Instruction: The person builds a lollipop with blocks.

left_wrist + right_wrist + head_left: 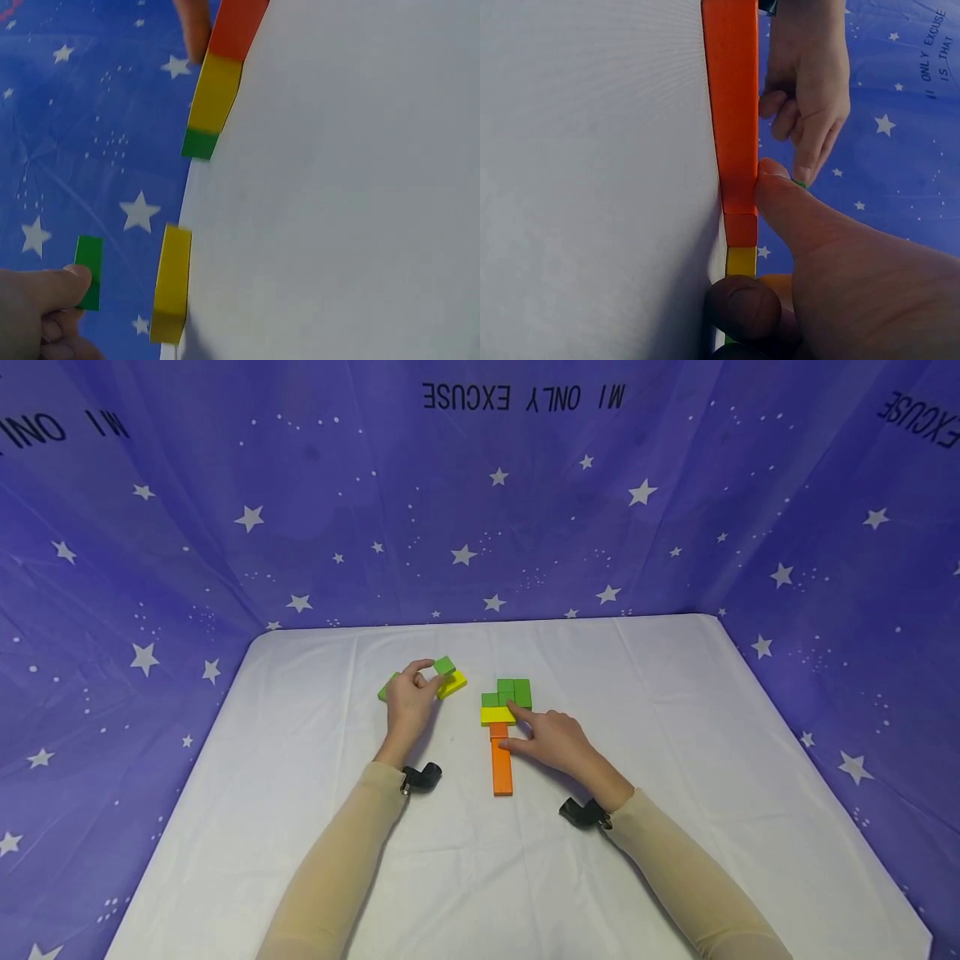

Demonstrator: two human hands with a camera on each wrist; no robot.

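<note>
My left hand (408, 703) pinches a small green block (445, 665) between thumb and fingers, over a yellow block (453, 685) on the table. Another green piece (386, 690) peeks out from behind that hand. To the right, a flat arrangement runs from several green blocks (522, 693) through a yellow block (493, 716) and a short orange-red block (498, 731) to a long orange block (502, 772). My right hand (558, 739) touches this row, index fingertip by the green and yellow pieces. In the right wrist view its thumb (776, 187) rests against the long orange block (735, 112).
A white cloth (247, 827) covers the table. Purple star-printed curtains (420, 510) rise along its back and both sides. Dark wrist cameras (422, 777) are strapped at both sleeve cuffs.
</note>
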